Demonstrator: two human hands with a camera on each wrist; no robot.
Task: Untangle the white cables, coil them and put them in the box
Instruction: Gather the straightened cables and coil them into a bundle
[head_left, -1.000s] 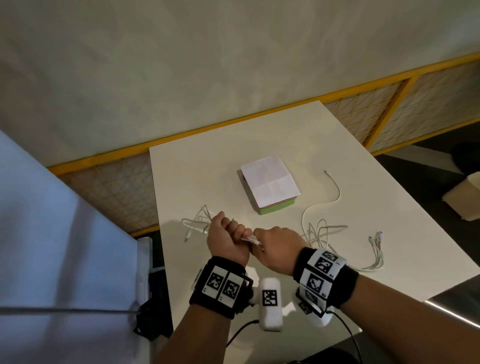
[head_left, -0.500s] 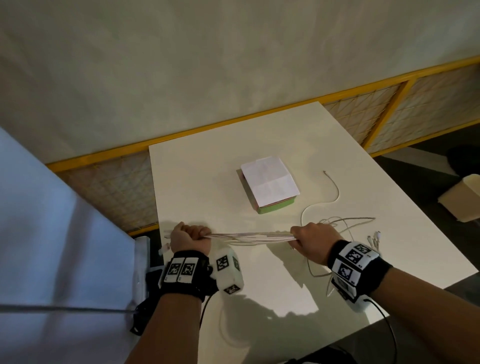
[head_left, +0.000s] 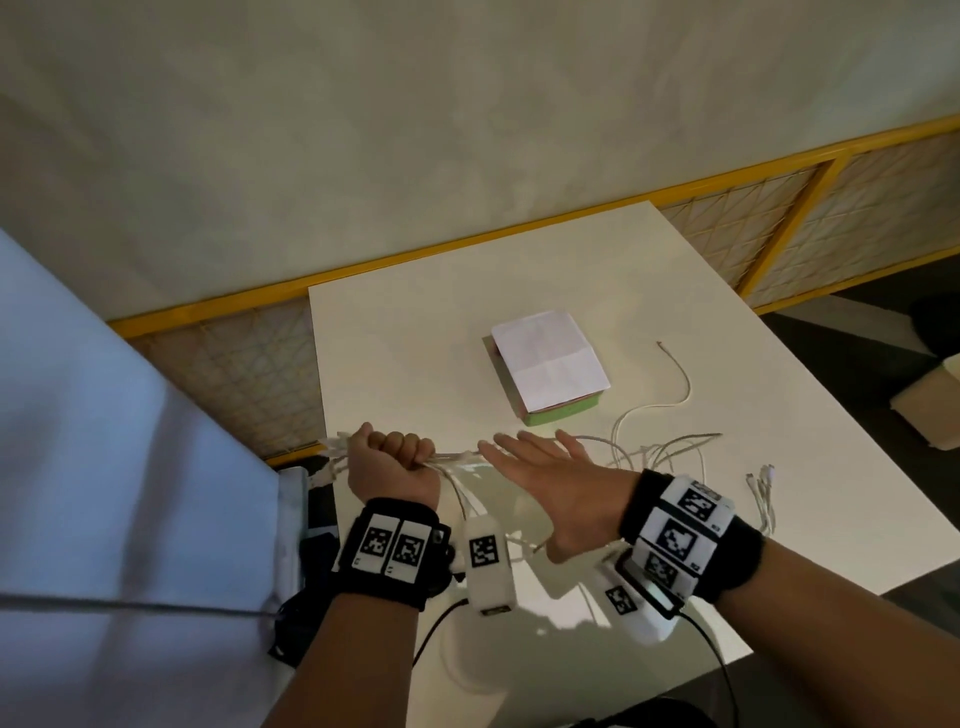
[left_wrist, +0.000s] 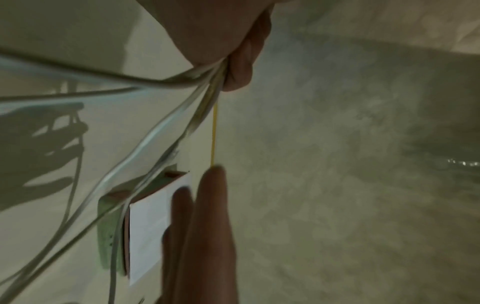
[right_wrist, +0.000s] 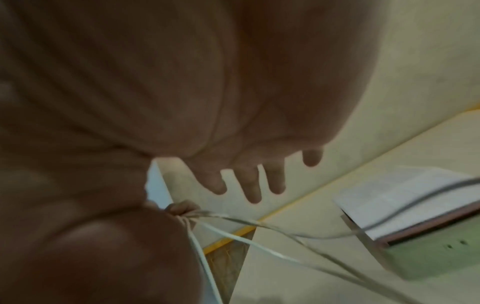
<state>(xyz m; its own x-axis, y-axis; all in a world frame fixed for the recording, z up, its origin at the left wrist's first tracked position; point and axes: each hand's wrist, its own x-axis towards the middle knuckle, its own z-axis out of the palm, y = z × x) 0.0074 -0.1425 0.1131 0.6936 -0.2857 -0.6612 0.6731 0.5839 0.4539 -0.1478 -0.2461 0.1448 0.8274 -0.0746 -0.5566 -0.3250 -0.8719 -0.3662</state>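
My left hand (head_left: 390, 458) makes a fist round a bundle of white cables (head_left: 457, 458) near the table's left edge; their plug ends stick out to the left of the fist. The same grip appears in the left wrist view, where the cables (left_wrist: 166, 127) fan out below the hand (left_wrist: 233, 61). My right hand (head_left: 545, 467) is flat with straight, spread fingers just right of the fist, holding nothing, above the slack strands. The rest of the cables (head_left: 670, 452) lies loose to the right. The green box (head_left: 558, 410) sits mid-table under a white folded flap (head_left: 548, 358).
The white table (head_left: 467, 322) ends close to my left fist, with a yellow-framed mesh railing (head_left: 234, 358) beyond it. A single cable end (head_left: 675, 374) curls right of the box. More plug ends (head_left: 763, 483) lie near the right edge. A cardboard box (head_left: 930, 410) stands on the floor.
My right hand has let go of the stretched bundle, opened flat and moved left toward the fist. The cables between the hands have gone slack. My left hand keeps its grip.
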